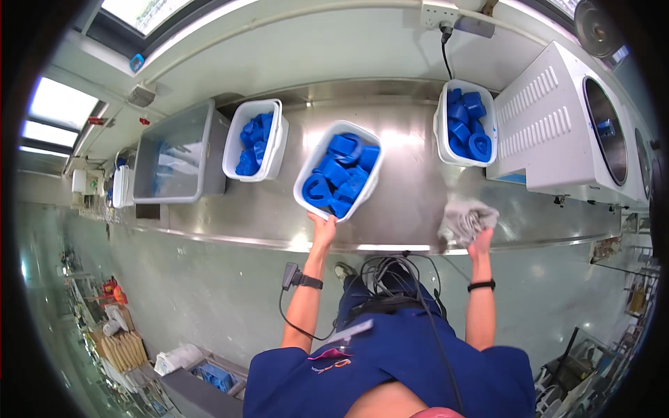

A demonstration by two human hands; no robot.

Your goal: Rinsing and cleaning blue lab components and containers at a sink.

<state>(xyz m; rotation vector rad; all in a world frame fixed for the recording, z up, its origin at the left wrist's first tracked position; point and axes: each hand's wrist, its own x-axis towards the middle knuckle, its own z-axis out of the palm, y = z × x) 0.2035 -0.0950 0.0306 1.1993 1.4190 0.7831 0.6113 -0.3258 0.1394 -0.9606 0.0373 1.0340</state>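
Grasping a white rectangular tub (366, 196) of blue pieces (338, 174) by its near end with the left hand (323, 226); clutching a bunched grey cloth (465, 216) with the right hand (480, 244).
Standing on the steel counter (408, 181) between similar tubs (280, 143), slanted lengthwise from near left to far right. Hard to make out: left fingers behind the tub, right fingers within the cloth, lowest pieces under the heap.

Tubs (373, 187) white; pieces (336, 172) solid deep blue. I log the cloth (468, 221) as pale grey, worktop (411, 150) silvery, bin (208, 150) grey, machine (543, 132) white, shirt (401, 355) navy, wristband (481, 285) black.
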